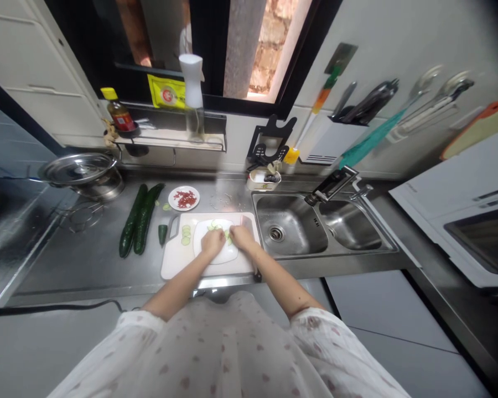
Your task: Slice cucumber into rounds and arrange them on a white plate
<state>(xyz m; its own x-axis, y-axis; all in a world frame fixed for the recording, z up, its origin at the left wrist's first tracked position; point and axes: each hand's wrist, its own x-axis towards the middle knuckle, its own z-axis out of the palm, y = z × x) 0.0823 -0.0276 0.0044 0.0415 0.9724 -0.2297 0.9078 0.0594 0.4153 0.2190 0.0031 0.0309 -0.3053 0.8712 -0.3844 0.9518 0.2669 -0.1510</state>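
Note:
My left hand (pixel 213 243) and my right hand (pixel 241 237) are close together over a white plate (pixel 216 257), fingers pinched at thin pale-green cucumber slices (pixel 227 236). Other slices lie along the far side of the plate. The fingertips are partly hidden, so the exact grip of each is hard to see. Under the plate is a white cutting board (pixel 176 262) with a grey handle, and a short row of cucumber slices (pixel 186 235) lies on its left part. A dark-handled knife (pixel 257 275) shows at the board's near right edge, partly hidden by my right forearm.
Left of the board lie a cucumber stub (pixel 162 234) and two whole cucumbers (pixel 140 221). Behind it stands a small plate (pixel 172 201) of chopped red bits. A double sink (pixel 290 226) with a faucet (pixel 332 185) is right; a lidded steel pot (pixel 102 185) is at far left.

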